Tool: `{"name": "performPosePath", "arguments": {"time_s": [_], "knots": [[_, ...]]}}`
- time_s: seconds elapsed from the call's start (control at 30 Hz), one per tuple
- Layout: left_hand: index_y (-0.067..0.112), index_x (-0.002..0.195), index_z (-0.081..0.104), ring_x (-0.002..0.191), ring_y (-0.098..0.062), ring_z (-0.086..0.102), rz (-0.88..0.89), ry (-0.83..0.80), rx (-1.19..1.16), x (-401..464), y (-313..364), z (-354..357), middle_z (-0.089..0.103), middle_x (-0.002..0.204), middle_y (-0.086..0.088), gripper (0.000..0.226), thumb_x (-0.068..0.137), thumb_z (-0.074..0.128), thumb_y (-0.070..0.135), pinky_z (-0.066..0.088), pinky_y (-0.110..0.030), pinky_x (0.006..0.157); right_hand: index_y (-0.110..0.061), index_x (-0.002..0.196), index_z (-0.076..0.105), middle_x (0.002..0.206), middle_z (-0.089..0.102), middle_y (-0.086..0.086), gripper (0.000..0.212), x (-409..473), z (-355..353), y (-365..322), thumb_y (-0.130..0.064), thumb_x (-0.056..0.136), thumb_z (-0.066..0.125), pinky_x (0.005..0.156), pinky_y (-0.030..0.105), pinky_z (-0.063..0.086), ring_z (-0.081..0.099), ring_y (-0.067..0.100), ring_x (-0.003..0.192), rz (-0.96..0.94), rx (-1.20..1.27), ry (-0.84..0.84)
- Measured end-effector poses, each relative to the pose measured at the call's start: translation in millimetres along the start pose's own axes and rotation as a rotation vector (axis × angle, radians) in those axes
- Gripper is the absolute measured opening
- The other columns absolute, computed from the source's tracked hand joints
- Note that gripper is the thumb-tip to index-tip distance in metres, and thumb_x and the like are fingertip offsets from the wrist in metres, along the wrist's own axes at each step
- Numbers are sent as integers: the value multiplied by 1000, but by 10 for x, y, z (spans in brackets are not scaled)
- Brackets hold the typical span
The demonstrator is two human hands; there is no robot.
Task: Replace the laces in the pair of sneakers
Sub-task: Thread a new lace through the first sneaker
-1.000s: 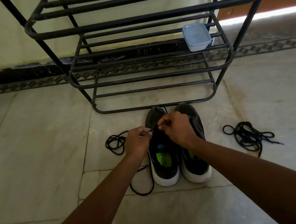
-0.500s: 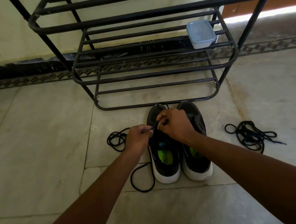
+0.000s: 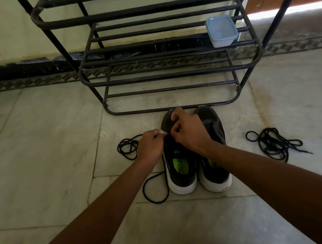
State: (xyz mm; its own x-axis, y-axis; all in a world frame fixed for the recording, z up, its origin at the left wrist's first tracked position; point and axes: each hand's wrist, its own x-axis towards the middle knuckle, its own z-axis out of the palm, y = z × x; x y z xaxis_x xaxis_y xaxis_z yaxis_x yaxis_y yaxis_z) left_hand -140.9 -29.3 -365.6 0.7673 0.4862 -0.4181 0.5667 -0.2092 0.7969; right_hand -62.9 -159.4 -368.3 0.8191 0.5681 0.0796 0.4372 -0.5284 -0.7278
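Pale marble floor (image 3: 38,158), black metal shoe rack (image 3: 170,73) against the wall, blue lidded container (image 3: 221,31) on a shelf | sneakers (image 3: 214,164) side by side before the rack | left hand (image 3: 151,144) pinches black lace (image 3: 154,186) at left sneaker | right hand (image 3: 190,132) curled, pinching there too | loose laces (image 3: 271,144) right

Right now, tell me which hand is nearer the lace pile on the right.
Right. The right hand works over the left sneaker; the left hand lies farther from the lace pile.
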Motion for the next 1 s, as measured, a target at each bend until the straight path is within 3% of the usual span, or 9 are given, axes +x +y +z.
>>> {"name": "performPosePath", "arguments": {"time_s": [0.1,0.2,0.27,0.47,0.6,0.7,0.8,0.93,1.0], "knots": [[25,85,72,87,-27,72,4,-24,28,43,71,-63,75,93,-9,27,104,52,21,59,-42,80,-17,111,51,76,70,-4,36,-26,7,-30,-1,84,69,65,36,61,66,8,66,-34,-28,5],[18,88,72,71,-18,69,-59,-68,23,118,137,-120,73,87,-6,16,100,63,21,52,-29,60,-17,113,52,80,72,-5,35,-65,31,-17,-5,86,71,68,35,62,68,8,69,-10,-15,29],[17,85,73,66,-16,68,-87,-68,14,153,146,-109,73,85,-6,13,96,70,22,49,-27,57,-17,115,53,82,73,-4,36,-76,33,2,-8,86,73,70,36,62,69,8,71,-4,-7,21],[14,87,71,60,-13,64,-53,-104,76,192,162,-83,69,74,-3,14,97,68,23,48,-27,53,-15,122,60,108,71,3,43,-155,-77,-70,-16,82,77,87,40,59,68,17,97,77,-41,-67],[13,84,65,70,-19,63,-42,-95,80,200,142,-60,67,81,-9,21,102,60,22,46,-26,54,-14,113,61,116,53,6,32,-423,-17,-216,-19,84,73,91,35,50,52,22,106,105,-147,55],[12,84,66,77,-17,62,14,-36,118,160,131,-34,67,84,-5,21,102,59,19,45,-25,61,-10,114,62,118,51,7,24,-587,80,-247,-10,90,64,94,31,48,50,22,106,137,-147,58],[6,93,67,88,-19,66,52,60,171,145,154,-19,71,94,-6,14,99,59,16,50,-27,74,-5,120,61,122,51,13,37,-730,253,-301,3,85,62,99,34,47,51,27,106,152,-151,67],[6,99,52,81,-28,76,48,111,-286,93,304,-72,76,86,-12,11,101,48,16,62,-43,82,0,122,58,130,48,16,48,-787,380,-348,12,76,60,106,35,44,50,31,115,177,-87,114],[9,103,47,70,-29,73,75,148,-488,49,375,-159,70,78,-13,9,106,39,8,62,-39,71,0,123,58,133,48,15,45,-776,378,-340,11,79,59,109,36,44,51,30,118,178,-78,107]]}}
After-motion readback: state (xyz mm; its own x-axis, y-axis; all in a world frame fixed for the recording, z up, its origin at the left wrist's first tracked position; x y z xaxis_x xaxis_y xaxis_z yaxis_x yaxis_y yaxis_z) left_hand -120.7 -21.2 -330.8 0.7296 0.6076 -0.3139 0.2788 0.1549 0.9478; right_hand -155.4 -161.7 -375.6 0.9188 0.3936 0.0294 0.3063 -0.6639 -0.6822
